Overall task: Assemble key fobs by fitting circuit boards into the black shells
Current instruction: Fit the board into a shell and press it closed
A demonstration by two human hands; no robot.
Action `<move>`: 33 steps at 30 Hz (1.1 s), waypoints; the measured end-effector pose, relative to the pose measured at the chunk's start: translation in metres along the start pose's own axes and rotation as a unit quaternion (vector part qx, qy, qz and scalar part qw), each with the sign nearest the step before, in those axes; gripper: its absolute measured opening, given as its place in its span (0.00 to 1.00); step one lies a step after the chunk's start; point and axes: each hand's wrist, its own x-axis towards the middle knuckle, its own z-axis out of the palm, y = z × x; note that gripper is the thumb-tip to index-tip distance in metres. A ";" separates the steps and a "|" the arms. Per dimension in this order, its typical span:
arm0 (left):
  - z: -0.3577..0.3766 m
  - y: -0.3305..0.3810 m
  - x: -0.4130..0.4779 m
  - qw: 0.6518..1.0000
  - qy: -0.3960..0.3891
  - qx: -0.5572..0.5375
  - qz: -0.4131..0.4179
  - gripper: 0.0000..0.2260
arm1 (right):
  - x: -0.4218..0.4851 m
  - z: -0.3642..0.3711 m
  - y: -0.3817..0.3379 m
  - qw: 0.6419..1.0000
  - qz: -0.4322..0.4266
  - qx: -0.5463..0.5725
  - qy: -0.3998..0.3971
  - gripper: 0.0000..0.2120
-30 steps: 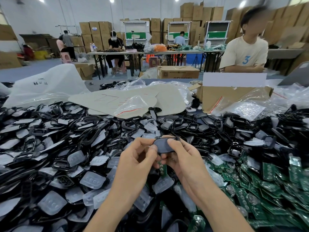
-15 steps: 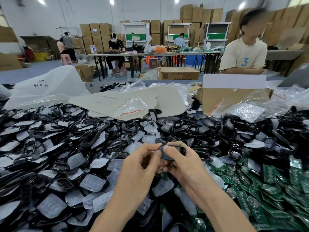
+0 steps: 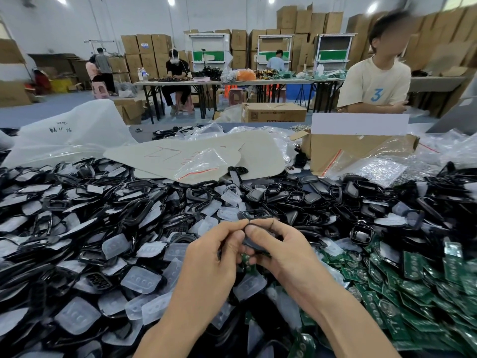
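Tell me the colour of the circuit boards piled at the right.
The circuit boards are green; the head view shows them.

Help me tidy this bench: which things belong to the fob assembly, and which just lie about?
Job: left hand, right hand, black plastic shell they grip, green circuit boards, piled black shells.
Lying about: brown cardboard box, beige card sheets, white plastic sack, clear zip bag.

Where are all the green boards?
In the head view, the green boards lie heaped at the lower right, just right of the right hand and below the black shells.
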 end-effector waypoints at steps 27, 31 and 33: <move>0.008 0.003 -0.012 0.972 -0.054 0.123 0.193 0.12 | -0.001 0.000 -0.010 0.995 -0.028 0.041 0.088 0.19; 0.008 0.000 -0.009 0.998 0.040 0.008 0.057 0.07 | -0.002 0.002 -0.011 0.997 -0.006 0.051 0.064 0.12; 0.007 0.001 -0.006 0.999 0.038 -0.037 -0.005 0.08 | -0.004 0.004 -0.011 0.998 0.006 0.059 0.027 0.10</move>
